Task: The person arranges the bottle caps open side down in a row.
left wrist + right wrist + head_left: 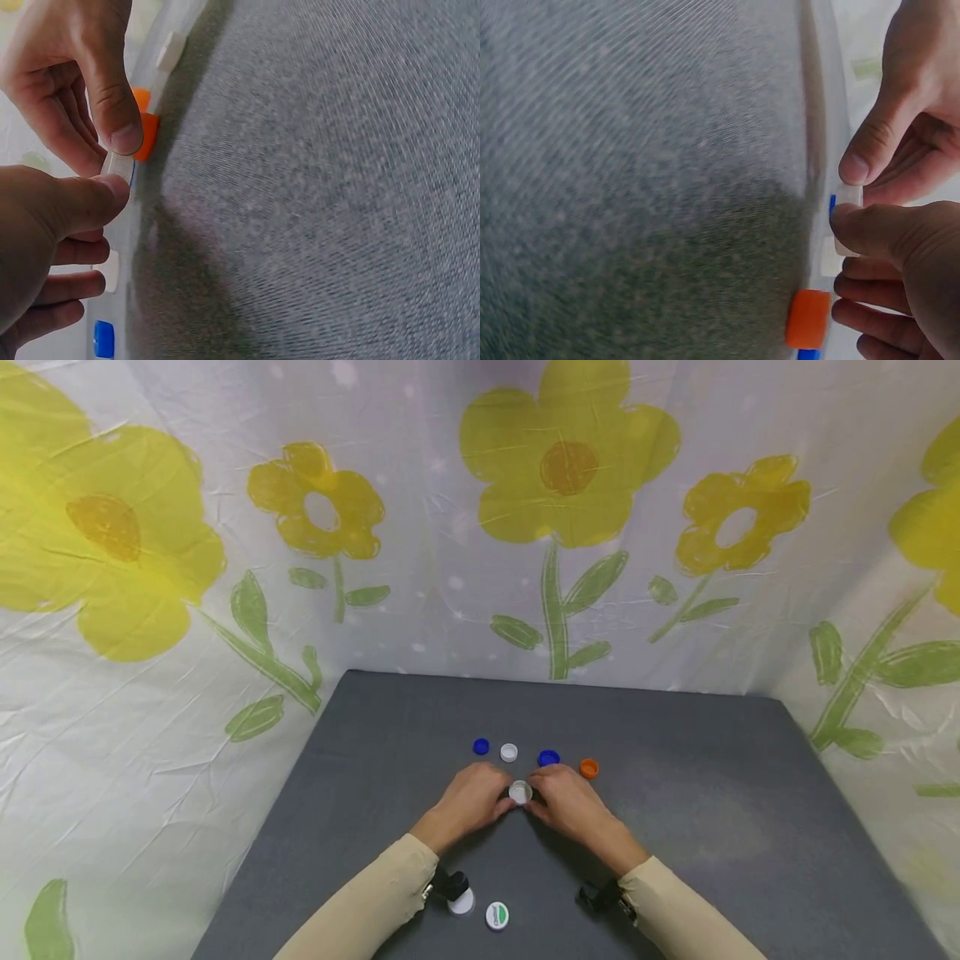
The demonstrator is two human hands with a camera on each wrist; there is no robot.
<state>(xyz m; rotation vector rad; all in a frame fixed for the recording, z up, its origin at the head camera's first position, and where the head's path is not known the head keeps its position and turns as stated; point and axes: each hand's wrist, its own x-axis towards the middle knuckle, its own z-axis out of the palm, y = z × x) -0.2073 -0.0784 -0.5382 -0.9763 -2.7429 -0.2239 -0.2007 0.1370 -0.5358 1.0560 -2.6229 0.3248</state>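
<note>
The translucent cap (pixel 521 792) is between the two hands over the middle of the table, its hollow facing up towards us; we cannot tell whether its underside touches the cloth-like surface. Taking the largest first, we see a pale backdrop (pixel 427 635) painted with yellow flowers and green leaves, rising behind and beside the dark grey table (pixel 712 827). Two cream sleeves (pixel 367 902) reach in from the near edge. At their ends, we find the left hand (pixel 468 799) and the right hand (pixel 572 802) near each other, each pinching its own side of the translucent cap between thumb and fingers. A black wrist device (pixel 450 885) sits at the left cuff, and another black device (pixel 596 897) at the right.

Among the smaller things, we see one with printing: the labelled lid (pixel 497 916), white with a green patch and dark marks too small for us to read. Just beside it, a plain white lid (pixel 461 903) is partly hidden by the left wrist device. Beyond the hands we make out a loose row: the larger blue cap (pixel 549 757) just past the right hand, the orange cap (pixel 589 768) to its right with its hollow upward, the white cap (pixel 508 752) to its left, and, farthest left, the small blue cap (pixel 481 746).
</note>
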